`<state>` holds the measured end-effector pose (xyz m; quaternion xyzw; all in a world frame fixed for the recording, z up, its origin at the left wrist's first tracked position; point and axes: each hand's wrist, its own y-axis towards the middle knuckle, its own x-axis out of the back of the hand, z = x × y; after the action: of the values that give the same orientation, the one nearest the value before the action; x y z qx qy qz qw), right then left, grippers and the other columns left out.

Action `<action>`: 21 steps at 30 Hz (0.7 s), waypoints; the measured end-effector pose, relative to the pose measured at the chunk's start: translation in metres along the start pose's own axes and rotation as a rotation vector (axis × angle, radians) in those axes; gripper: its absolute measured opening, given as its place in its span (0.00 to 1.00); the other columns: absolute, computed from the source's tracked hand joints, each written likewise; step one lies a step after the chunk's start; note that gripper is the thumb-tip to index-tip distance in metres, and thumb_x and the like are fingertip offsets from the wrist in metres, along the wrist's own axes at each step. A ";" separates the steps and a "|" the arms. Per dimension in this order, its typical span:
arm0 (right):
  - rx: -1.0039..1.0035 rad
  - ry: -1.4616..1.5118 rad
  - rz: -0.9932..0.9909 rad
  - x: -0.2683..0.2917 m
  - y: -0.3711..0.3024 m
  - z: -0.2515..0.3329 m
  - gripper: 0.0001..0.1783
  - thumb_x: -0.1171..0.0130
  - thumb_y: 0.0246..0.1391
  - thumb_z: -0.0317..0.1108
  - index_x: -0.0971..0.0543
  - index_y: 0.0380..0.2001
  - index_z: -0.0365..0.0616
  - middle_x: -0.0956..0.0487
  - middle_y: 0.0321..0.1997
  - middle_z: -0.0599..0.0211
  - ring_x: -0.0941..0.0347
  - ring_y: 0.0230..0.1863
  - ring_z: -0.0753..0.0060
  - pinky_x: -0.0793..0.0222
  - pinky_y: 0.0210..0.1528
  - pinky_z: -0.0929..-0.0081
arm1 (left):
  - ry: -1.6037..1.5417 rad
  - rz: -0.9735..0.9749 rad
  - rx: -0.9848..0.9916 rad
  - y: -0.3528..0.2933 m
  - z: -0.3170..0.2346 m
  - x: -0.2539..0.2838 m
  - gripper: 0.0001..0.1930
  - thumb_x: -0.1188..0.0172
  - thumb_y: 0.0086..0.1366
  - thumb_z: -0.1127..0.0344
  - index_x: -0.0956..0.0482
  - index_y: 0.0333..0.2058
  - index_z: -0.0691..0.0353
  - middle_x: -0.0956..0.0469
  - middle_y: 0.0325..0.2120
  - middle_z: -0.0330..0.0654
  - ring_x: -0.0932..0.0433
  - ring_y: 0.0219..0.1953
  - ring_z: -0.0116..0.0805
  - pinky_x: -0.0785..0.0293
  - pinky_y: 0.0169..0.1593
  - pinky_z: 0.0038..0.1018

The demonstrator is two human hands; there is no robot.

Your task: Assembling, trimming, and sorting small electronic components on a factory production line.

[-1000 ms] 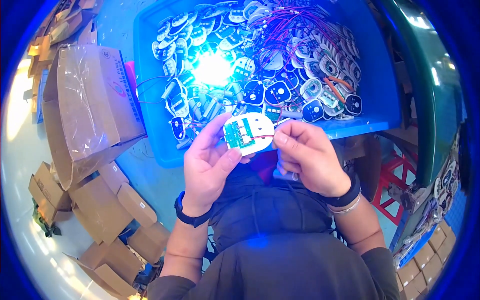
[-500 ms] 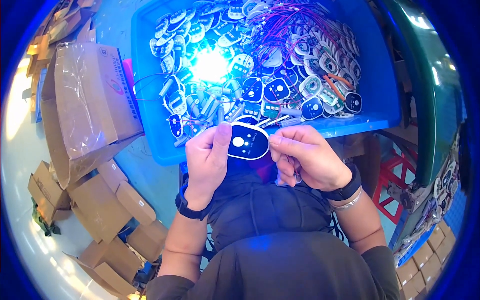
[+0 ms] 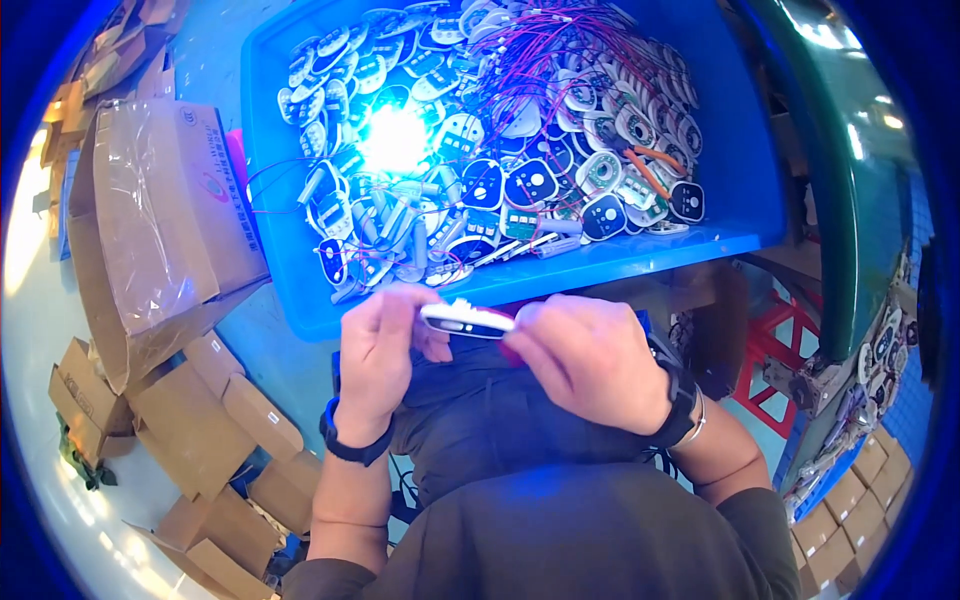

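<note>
left hand (image 3: 383,340), right hand (image 3: 588,350): each grip pinched on opposite ends of white-rimmed panel (image 3: 467,323).

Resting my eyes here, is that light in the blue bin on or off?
On: the light glares white, with bluish glow around it.

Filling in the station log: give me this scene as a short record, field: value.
Held piece: white-rimmed, black-faced oval panel, nearly edge-on to the camera
Left hand: grips the panel's left end
Right hand: fingers at its right end, exact grip hidden
Container: blue plastic bin, beyond the hands
Bin contents: heaped similar panels, thin red and purple wires, orange-handled tool
Glare: bright blue-white light over the heap
Left of bin: brown cardboard box
</note>
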<state>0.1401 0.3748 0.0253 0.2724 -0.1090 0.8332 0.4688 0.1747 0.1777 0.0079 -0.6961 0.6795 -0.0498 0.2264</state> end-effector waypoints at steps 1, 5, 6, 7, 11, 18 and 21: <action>0.109 -0.108 0.013 0.003 -0.001 0.003 0.05 0.46 0.43 0.30 0.30 0.23 0.42 0.34 0.15 0.64 0.35 0.16 0.63 0.41 0.18 0.72 | -0.003 0.003 -0.002 -0.003 -0.001 -0.001 0.13 0.55 0.62 0.64 0.29 0.32 0.70 0.28 0.23 0.41 0.27 0.20 0.25 0.30 0.23 0.17; 0.330 -0.326 0.035 0.001 -0.004 0.001 0.08 0.42 0.37 0.30 0.29 0.24 0.41 0.37 0.14 0.71 0.37 0.15 0.73 0.43 0.17 0.77 | -0.203 -0.015 0.048 -0.007 -0.002 -0.005 0.13 0.53 0.60 0.70 0.34 0.42 0.71 0.29 0.34 0.47 0.26 0.34 0.32 0.27 0.36 0.22; 0.368 -0.374 0.062 0.000 -0.005 0.000 0.09 0.43 0.35 0.30 0.30 0.23 0.41 0.37 0.14 0.73 0.37 0.16 0.74 0.42 0.17 0.78 | -0.293 -0.009 0.061 -0.007 -0.003 -0.005 0.15 0.51 0.59 0.72 0.36 0.45 0.71 0.30 0.38 0.48 0.27 0.38 0.33 0.27 0.40 0.24; 0.367 -0.379 0.061 -0.002 -0.006 0.000 0.09 0.43 0.35 0.30 0.30 0.23 0.41 0.37 0.14 0.73 0.37 0.16 0.74 0.42 0.17 0.78 | -0.362 0.032 0.103 -0.008 -0.007 -0.007 0.20 0.50 0.56 0.75 0.40 0.48 0.70 0.30 0.39 0.48 0.28 0.40 0.33 0.29 0.41 0.24; 0.430 -0.427 0.046 0.000 -0.008 0.002 0.10 0.44 0.31 0.29 0.30 0.23 0.42 0.37 0.15 0.73 0.37 0.17 0.76 0.42 0.18 0.80 | -0.314 0.078 0.150 -0.011 -0.019 -0.013 0.20 0.51 0.55 0.78 0.40 0.48 0.70 0.30 0.40 0.48 0.28 0.40 0.32 0.30 0.42 0.23; 0.277 -0.132 0.090 0.026 0.015 -0.001 0.17 0.40 0.35 0.36 0.29 0.30 0.42 0.30 0.27 0.65 0.32 0.32 0.63 0.34 0.33 0.70 | -0.152 -0.086 -0.110 0.000 -0.030 -0.018 0.22 0.55 0.56 0.79 0.43 0.51 0.70 0.30 0.38 0.47 0.28 0.39 0.32 0.30 0.41 0.23; 0.164 -0.293 -0.046 0.052 0.028 -0.024 0.16 0.40 0.37 0.35 0.30 0.31 0.42 0.30 0.30 0.61 0.33 0.34 0.58 0.36 0.35 0.66 | -0.257 -0.113 -0.304 0.011 -0.040 -0.021 0.19 0.56 0.57 0.79 0.40 0.49 0.71 0.30 0.38 0.47 0.28 0.38 0.34 0.27 0.40 0.27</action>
<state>0.0867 0.4080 0.0366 0.4307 -0.1014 0.7798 0.4429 0.1473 0.1886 0.0446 -0.7599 0.6045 0.1299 0.2007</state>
